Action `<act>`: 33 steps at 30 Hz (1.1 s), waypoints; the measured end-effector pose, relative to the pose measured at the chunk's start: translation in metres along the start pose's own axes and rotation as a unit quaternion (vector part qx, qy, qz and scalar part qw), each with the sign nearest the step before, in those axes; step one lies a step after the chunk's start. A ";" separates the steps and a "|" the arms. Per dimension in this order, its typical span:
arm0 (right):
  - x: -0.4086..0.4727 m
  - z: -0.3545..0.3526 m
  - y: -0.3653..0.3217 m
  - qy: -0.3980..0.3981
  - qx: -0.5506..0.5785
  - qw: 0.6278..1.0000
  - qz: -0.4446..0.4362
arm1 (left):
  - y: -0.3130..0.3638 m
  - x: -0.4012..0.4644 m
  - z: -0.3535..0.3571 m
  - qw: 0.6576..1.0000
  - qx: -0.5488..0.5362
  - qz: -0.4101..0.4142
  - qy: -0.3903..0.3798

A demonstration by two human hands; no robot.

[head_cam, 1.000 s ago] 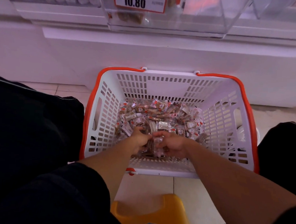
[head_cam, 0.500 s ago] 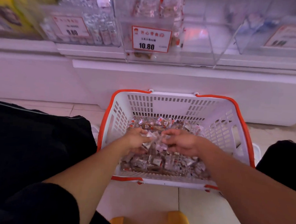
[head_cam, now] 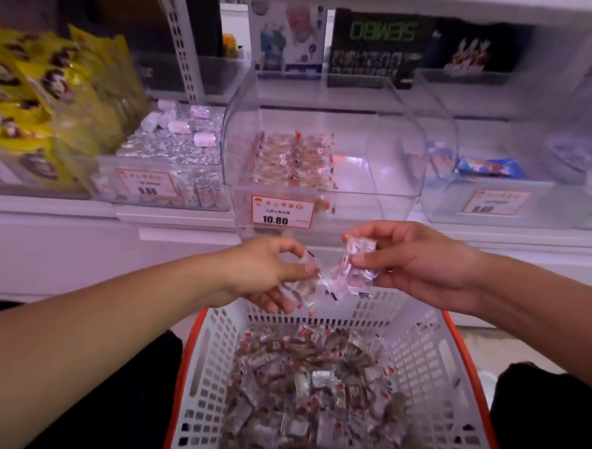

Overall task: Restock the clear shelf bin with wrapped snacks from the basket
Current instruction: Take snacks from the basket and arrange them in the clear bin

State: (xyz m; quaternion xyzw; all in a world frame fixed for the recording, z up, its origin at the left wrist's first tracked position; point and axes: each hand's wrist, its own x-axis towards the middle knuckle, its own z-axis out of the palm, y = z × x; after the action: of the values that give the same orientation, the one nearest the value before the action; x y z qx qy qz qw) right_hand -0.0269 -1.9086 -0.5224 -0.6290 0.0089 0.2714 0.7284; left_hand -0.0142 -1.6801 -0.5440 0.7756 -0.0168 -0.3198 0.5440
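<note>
Above the basket point(head_cam: 425, 354) of wrapped snacks point(head_cam: 313, 397), the left hand point(head_cam: 261, 274) and right hand point(head_cam: 419, 261) each pinch clear packets before the clear bin point(head_cam: 377, 153).

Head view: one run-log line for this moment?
stage: carry | left hand: holds wrapped snacks | right hand: holds snacks | position: above basket, below clear bin

We are seeing two bare forearms with no sleeves, watch or rings showing, and black trousers point(head_cam: 548, 426) are covering both legs at the lower corners.
</note>
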 end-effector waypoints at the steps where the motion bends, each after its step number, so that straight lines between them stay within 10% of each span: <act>1: -0.005 0.001 -0.009 0.003 0.045 0.999 -0.029 | 0.010 0.001 0.005 0.999 -0.041 0.016 -0.012; 9: -0.011 0.006 -0.041 0.111 -0.026 0.968 -0.225 | 0.049 -0.001 0.027 0.943 -0.319 0.064 -0.070; 19: -0.016 0.018 -0.043 0.214 -0.203 0.905 -0.307 | 0.055 -0.005 0.025 0.928 -0.338 0.157 -0.024; 25: -0.013 0.023 -0.036 0.182 -0.101 0.930 -0.303 | 0.056 -0.007 0.022 0.915 -0.338 0.222 0.008; 33: -0.005 0.020 -0.038 0.135 -0.276 0.900 -0.309 | 0.058 -0.010 0.018 0.945 -0.238 0.219 0.037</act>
State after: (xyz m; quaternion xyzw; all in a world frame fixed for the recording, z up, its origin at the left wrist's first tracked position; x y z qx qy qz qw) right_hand -0.0223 -1.8941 -0.4814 -0.8066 -0.1624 -0.0631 0.5649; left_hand -0.0131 -1.7149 -0.4932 0.6118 -0.0891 -0.1586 0.7698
